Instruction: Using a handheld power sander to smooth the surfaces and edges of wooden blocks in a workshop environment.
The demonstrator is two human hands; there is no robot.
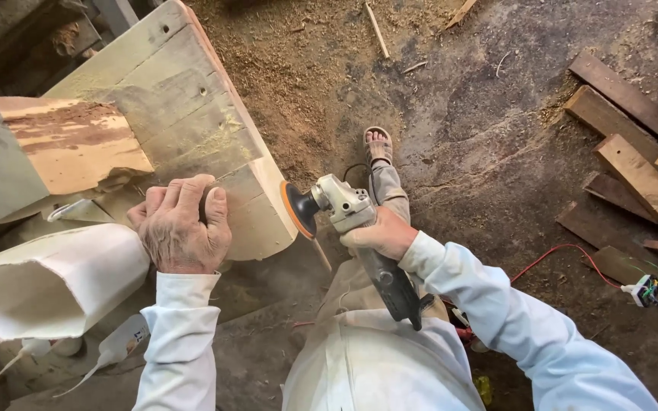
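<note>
The left hand (pixel 183 224) lies flat on top of a thick wooden beam (pixel 192 114), fingers spread and pressed against the pale sanded wood near the beam's cut end. The right hand (pixel 381 234) is wrapped tightly around the body of an angle grinder (pixel 359 236), which is held just to the right of the beam's end. The grinder's orange-rimmed sanding disc (pixel 298 209) sits against the flat end face of the beam, touching it or nearly so. The grinder's dark handle runs back from the beam toward the person's body. Left of the beam end, a second block of wood with a reddish rough-cut face (pixel 70 141) rests beside it, and below that lies a pale, rounded white piece (pixel 55 278) just next to the left wrist. A white glue bottle (pixel 119 342) lies beneath the left sleeve. Beyond the beam, sawdust (pixel 298 68) covers the dirt floor. A sandalled foot (pixel 378 146) stands just right of the beam end. Well to the right of the beam lie scattered planks (pixel 634 160), with a red cable (pixel 565 255) leading to a small power socket (pixel 641 291).
</note>
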